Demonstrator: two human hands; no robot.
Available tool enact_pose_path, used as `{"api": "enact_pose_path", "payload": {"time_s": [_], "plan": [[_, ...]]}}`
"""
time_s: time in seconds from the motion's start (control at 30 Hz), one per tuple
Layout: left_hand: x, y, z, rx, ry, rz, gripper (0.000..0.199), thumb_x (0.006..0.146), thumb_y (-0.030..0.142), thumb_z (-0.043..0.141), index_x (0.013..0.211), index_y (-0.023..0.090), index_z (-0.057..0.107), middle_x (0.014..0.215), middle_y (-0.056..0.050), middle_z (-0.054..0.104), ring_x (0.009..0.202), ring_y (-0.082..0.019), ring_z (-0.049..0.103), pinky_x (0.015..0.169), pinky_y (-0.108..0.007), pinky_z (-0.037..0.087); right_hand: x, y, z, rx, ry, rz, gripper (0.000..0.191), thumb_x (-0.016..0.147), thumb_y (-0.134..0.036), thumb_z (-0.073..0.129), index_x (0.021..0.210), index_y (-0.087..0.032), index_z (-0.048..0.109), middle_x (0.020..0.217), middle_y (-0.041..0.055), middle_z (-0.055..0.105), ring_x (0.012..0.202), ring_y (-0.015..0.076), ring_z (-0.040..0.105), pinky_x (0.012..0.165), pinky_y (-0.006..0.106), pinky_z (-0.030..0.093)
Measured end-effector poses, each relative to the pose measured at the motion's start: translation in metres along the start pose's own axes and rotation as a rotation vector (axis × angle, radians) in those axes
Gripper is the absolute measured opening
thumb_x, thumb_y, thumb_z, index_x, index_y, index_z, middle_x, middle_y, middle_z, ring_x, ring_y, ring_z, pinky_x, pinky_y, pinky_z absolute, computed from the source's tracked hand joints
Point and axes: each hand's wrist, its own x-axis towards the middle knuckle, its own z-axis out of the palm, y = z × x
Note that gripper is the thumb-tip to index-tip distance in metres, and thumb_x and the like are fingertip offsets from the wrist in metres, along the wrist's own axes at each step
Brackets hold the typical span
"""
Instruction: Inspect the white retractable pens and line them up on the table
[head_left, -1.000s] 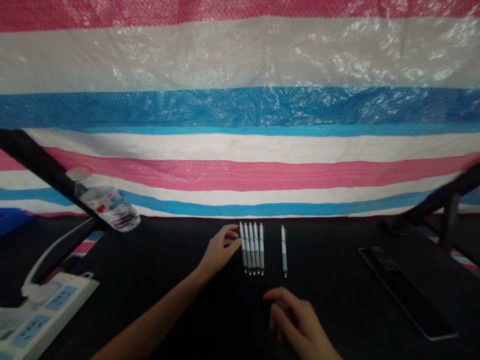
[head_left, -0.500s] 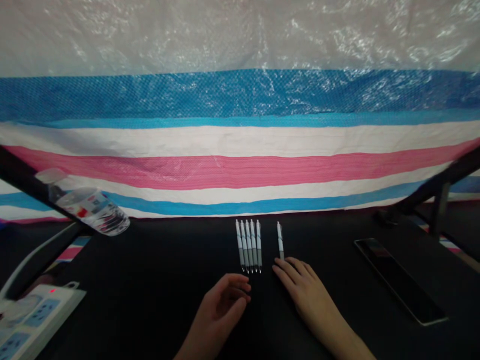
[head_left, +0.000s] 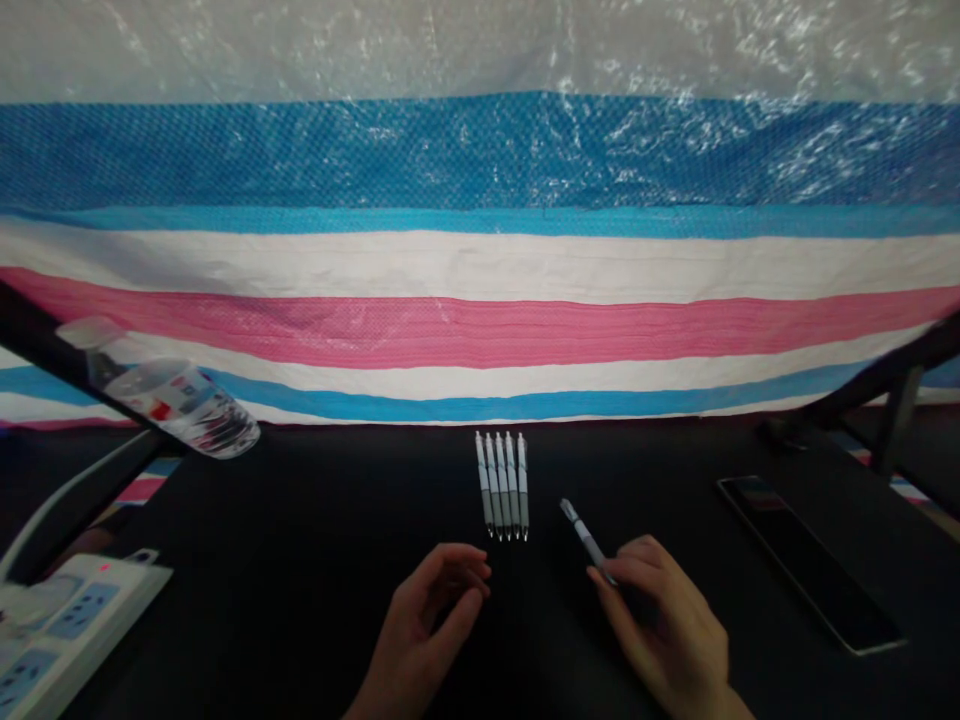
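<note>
Several white-and-grey retractable pens (head_left: 501,485) lie side by side on the black table top (head_left: 285,560), tips toward me. My right hand (head_left: 660,625) is shut on another matching pen (head_left: 583,535), which slants up and to the left from its fingers. My left hand (head_left: 431,610) rests just below the row's tips, holding nothing, its fingers loosely curled and slightly apart from the thumb.
A white power strip (head_left: 75,610) with a red light sits at the left front, and a clear water bottle (head_left: 169,400) lies tilted on a black bar (head_left: 71,380) above it. A dark tablet (head_left: 806,560) lies to the right. A striped tarp (head_left: 480,300) hangs behind.
My right hand has taken the lone pen, lifted it from its upright place right of the row, and tilted it. My left hand has drawn back from the row toward me.
</note>
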Motion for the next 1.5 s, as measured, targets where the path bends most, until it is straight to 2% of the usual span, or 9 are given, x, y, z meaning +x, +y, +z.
{"api": "enact_pose_path", "payload": {"time_s": [0.1, 0.17, 0.27, 0.37, 0.57, 0.8, 0.97, 1.3, 1.5], "plan": [[0.001, 0.004, 0.0, 0.0, 0.047, 0.003, 0.023, 0.082, 0.035, 0.069, 0.101, 0.022, 0.07, 0.093, -0.008, 0.07, 0.083, -0.022, 0.066, 0.08, -0.033, 0.054, -0.005, -0.007, 0.001, 0.241, 0.247, 0.244, 0.016, 0.087, -0.016, 0.065, 0.094, -0.026, 0.055, 0.071, -0.0006, 0.055, 0.065, 0.0169, 0.056, 0.059, 0.03, 0.048], [0.002, 0.002, 0.0, -0.015, 0.042, 0.004, 0.028, 0.083, 0.034, 0.068, 0.109, 0.023, 0.067, 0.1, -0.008, 0.068, 0.082, -0.02, 0.064, 0.076, -0.031, 0.053, -0.005, -0.01, 0.001, 0.385, 0.282, 0.484, 0.014, 0.088, -0.024, 0.066, 0.087, -0.025, 0.052, 0.072, -0.0008, 0.053, 0.063, 0.0149, 0.054, 0.056, 0.027, 0.046], [0.001, -0.005, 0.003, -0.04, -0.011, -0.019, 0.046, 0.084, 0.03, 0.067, 0.128, 0.03, 0.055, 0.122, -0.01, 0.06, 0.077, -0.015, 0.061, 0.066, -0.026, 0.051, -0.003, -0.01, 0.003, 0.651, 0.174, 0.808, 0.028, 0.088, -0.039, 0.067, 0.079, -0.024, 0.046, 0.067, -0.0039, 0.051, 0.053, 0.0108, 0.048, 0.049, 0.023, 0.04], [-0.001, -0.012, 0.005, -0.035, -0.091, -0.066, 0.061, 0.081, 0.025, 0.07, 0.136, 0.036, 0.046, 0.128, -0.008, 0.054, 0.073, -0.012, 0.059, 0.062, -0.025, 0.049, -0.002, -0.01, 0.008, 0.87, 0.037, 0.983, 0.033, 0.088, -0.046, 0.067, 0.08, -0.024, 0.043, 0.056, -0.007, 0.05, 0.047, 0.0098, 0.047, 0.049, 0.022, 0.039], [-0.001, -0.007, 0.006, -0.037, -0.113, -0.124, 0.035, 0.08, 0.035, 0.072, 0.113, 0.025, 0.064, 0.08, -0.001, 0.06, 0.06, -0.012, 0.054, 0.051, -0.021, 0.044, -0.007, -0.015, 0.02, 0.999, -0.182, 1.104, 0.039, 0.087, -0.053, 0.066, 0.079, -0.023, 0.042, 0.053, -0.0045, 0.061, 0.043, 0.011, 0.054, 0.045, 0.021, 0.04], [0.002, 0.006, 0.007, -0.119, 0.028, -0.1, 0.033, 0.08, 0.05, 0.071, 0.086, 0.018, 0.067, 0.062, -0.001, 0.061, 0.054, -0.012, 0.056, 0.05, -0.022, 0.046, -0.005, -0.015, 0.022, 1.015, -0.323, 1.132, 0.053, 0.082, -0.063, 0.065, 0.103, -0.014, 0.062, 0.062, 0.0029, 0.069, 0.044, 0.0124, 0.061, 0.044, 0.021, 0.045], [-0.002, 0.001, 0.008, -0.101, 0.054, -0.108, 0.033, 0.079, 0.049, 0.072, 0.084, 0.017, 0.067, 0.062, -0.001, 0.062, 0.052, -0.012, 0.056, 0.047, -0.021, 0.046, -0.003, -0.015, 0.022, 0.845, -0.428, 1.08, 0.054, 0.077, -0.065, 0.068, 0.088, -0.013, 0.069, 0.056, 0.0042, 0.066, 0.037, 0.0102, 0.055, 0.036, 0.018, 0.035], [-0.004, -0.006, 0.009, -0.086, 0.072, -0.157, 0.034, 0.075, 0.049, 0.076, 0.08, 0.016, 0.067, 0.059, 0.0, 0.062, 0.047, -0.01, 0.054, 0.042, -0.018, 0.043, -0.004, -0.02, 0.02, 0.583, -0.248, 0.845, 0.032, 0.083, -0.048, 0.069, 0.084, -0.018, 0.077, 0.052, 0.0022, 0.064, 0.04, 0.0115, 0.055, 0.04, 0.02, 0.039], [0.001, -0.005, 0.009, -0.175, 0.093, -0.224, 0.038, 0.075, 0.053, 0.074, 0.079, 0.016, 0.064, 0.056, 0.002, 0.059, 0.042, -0.007, 0.049, 0.037, -0.015, 0.037, -0.011, -0.016, 0.021, 0.486, -0.166, 0.508, 0.011, 0.083, -0.028, 0.071, 0.091, -0.024, 0.078, 0.079, 0.0056, 0.075, 0.054, 0.0144, 0.064, 0.05, 0.022, 0.051]]}}
